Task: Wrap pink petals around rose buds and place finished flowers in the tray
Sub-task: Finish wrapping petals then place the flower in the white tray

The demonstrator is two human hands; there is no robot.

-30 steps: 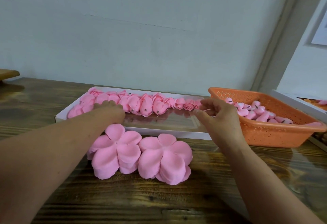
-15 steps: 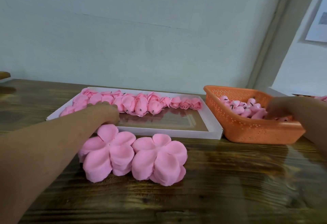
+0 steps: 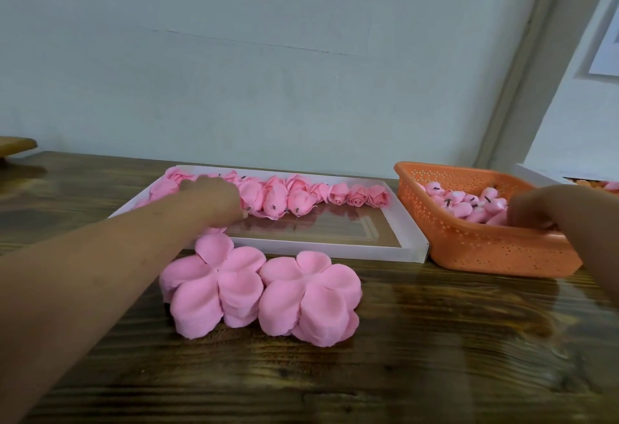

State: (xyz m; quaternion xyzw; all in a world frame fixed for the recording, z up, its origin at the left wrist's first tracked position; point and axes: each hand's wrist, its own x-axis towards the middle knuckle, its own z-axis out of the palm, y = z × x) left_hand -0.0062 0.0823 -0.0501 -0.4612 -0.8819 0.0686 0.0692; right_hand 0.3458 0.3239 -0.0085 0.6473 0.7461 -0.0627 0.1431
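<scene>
At far left in the tray (image 3: 412, 251), the left hand (image 3: 214, 201) rests on the flowers (image 3: 301, 194), grip hidden. Nearer, two petal stacks (image 3: 261, 293) sit on the counter (image 3: 435, 356). Rightward, the right hand (image 3: 532, 209) digs among buds (image 3: 465, 202) in the basket (image 3: 485, 249), blurred, hold unclear; best pinch one bud by its stem.
</scene>
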